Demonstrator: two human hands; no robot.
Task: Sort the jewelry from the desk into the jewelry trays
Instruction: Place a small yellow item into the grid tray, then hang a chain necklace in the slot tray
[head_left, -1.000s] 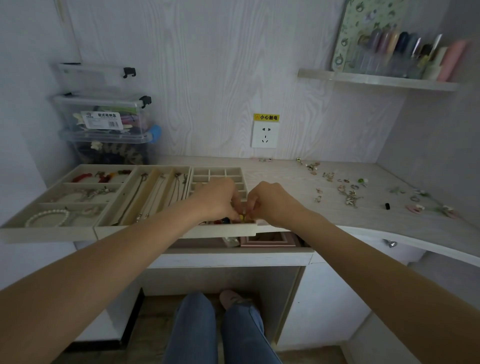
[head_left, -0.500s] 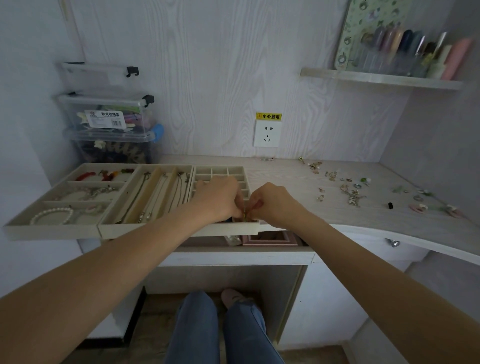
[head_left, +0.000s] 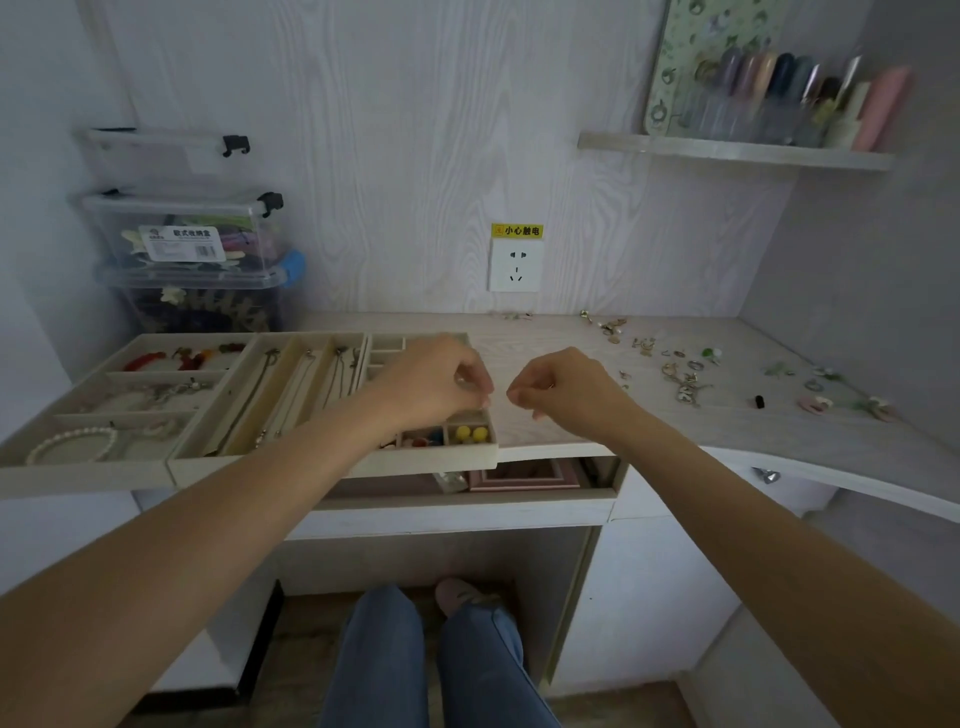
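Both hands hover over the near right corner of the grid tray (head_left: 441, 460), just apart from each other. The left hand (head_left: 434, 382) has its fingers curled with the tips pinched together above the small compartments; something tiny may sit between them, but I cannot tell what. The right hand (head_left: 563, 392) is curled too, over the bare desk (head_left: 571, 332) just beside the tray, and whether it holds anything is not clear — a faint glint shows near a finger.

The front compartments already hold two yellow beads (head_left: 471, 433) and some red and blue pieces beside them. Further left, the necklace tray (head_left: 291, 395) and the bracelet tray (head_left: 104, 415) are partly filled, with a pearl bracelet (head_left: 72, 441) at the front. Most of the loose jewelry (head_left: 680, 379) lies scattered on the right of the desk, well apart from the trays, so much of the sorting looks undone.

The risks from here: the trays overhang the desk edge, and a press on the front rim could tip them. A small piece let go off-centre could land in the wrong cell, or drop into the open drawer (head_left: 519, 475) below.
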